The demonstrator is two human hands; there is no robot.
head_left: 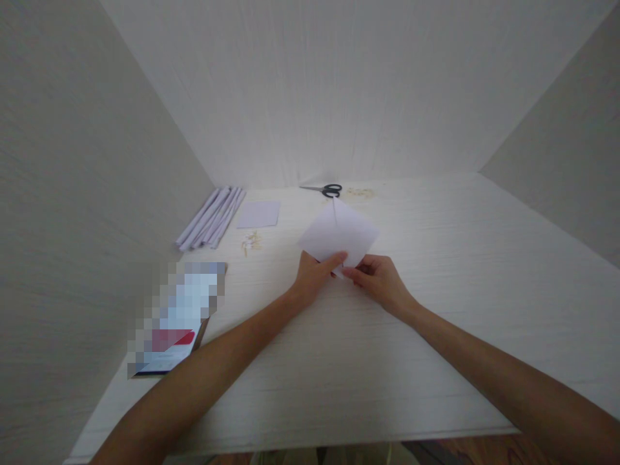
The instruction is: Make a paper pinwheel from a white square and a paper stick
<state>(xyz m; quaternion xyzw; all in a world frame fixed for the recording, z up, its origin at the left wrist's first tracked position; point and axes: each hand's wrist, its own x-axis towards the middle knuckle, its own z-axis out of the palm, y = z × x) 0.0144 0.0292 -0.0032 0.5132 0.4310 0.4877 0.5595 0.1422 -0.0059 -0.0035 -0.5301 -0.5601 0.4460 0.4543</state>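
At mid-table, both hands pinch the near corner of a folded white paper sheet (339, 236): left hand (312, 274) pressing with the forefinger, right hand (380, 279) gripping beside it. Keeping edges aligned before creasing looks wise. Scissors (325, 189) lie well beyond.

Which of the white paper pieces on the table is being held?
The folded sheet in the middle, pinched by both hands; the small square and the rolled strips lie untouched.

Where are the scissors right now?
In the head view, the scissors lie at the far edge of the table against the back wall, just beyond the folded paper and right of the small paper square.
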